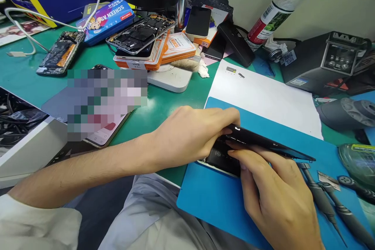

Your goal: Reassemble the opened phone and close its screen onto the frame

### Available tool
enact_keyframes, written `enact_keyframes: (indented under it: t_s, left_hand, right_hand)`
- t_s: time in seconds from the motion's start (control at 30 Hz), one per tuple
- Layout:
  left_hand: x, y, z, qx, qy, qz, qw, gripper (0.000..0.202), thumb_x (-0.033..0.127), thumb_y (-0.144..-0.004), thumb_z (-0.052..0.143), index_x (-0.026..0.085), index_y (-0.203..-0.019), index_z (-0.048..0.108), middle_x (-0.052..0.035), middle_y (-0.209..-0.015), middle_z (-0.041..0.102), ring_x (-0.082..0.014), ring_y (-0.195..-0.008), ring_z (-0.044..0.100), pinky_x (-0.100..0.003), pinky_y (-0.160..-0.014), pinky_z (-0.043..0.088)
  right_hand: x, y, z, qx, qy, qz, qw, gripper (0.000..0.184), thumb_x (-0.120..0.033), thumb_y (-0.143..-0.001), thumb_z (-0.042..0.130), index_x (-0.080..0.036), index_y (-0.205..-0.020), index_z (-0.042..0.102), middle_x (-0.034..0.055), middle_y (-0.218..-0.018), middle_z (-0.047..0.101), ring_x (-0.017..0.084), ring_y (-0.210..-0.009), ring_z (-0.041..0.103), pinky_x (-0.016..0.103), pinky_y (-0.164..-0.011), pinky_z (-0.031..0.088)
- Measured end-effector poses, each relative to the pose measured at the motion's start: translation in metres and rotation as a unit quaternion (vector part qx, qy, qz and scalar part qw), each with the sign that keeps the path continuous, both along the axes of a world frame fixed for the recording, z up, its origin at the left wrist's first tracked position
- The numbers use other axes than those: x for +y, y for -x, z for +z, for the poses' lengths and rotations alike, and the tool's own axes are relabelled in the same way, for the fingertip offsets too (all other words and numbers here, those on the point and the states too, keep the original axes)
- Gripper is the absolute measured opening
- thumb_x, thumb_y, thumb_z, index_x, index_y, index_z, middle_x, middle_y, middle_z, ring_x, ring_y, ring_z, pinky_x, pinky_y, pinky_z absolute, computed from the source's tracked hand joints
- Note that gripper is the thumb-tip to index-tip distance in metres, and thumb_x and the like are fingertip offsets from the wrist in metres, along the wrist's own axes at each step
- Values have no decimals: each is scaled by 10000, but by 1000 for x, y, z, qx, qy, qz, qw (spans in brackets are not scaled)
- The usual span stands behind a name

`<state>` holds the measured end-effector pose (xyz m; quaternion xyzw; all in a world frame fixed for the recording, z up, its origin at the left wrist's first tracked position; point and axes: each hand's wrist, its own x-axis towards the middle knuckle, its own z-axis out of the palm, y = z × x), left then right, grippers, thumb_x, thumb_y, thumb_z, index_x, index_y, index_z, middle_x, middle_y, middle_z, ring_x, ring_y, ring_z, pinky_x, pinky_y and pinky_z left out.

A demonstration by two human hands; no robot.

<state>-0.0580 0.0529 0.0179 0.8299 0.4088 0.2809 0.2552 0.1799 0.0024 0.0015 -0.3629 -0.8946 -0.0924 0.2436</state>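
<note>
Phone (225,160) on blue mat (216,203) | left hand (190,133) grip clamped on screen panel (263,140) | right hand (275,191) fingers pinching phone

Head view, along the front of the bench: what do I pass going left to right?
Phone with lit screen → left hand → opened phone held over the blue mat, right hand under it → screwdrivers → green tool.

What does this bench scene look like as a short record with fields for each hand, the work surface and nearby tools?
left hand: grips the raised end of the phone screen panel
right hand: fingers tucked under the panel, on the phone body
panel state: lifted at an angle off the body
surface: blue mat on the green table
tools: two screwdrivers on the mat, right of the hands
</note>
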Motion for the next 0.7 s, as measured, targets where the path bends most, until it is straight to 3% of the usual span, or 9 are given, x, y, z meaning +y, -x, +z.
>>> enact_keyframes:
  t_s: [0.2,0.7]
  left_hand:
    - [0,1,0,13,-20,3,1000,155,137,-1098,483,260,-1123,574,31,-1103,790,-177,-922,757,-303,-728,474]
    - [0,0,-1,26,-40,0,999,186,129,-1082,463,255,-1154,579,20,-1102,802,-198,-947,785,-319,-699,476]
  right_hand:
    - [2,1,0,-52,-37,35,997,365,72,-983,597,-60,-1316,666,180,-1209,771,325,-1133,667,484,-949,499]
    - [5,2,1,-63,-37,44,996,353,91,-967,603,-52,-1282,674,177,-1177,774,318,-1092,665,473,-900,488]
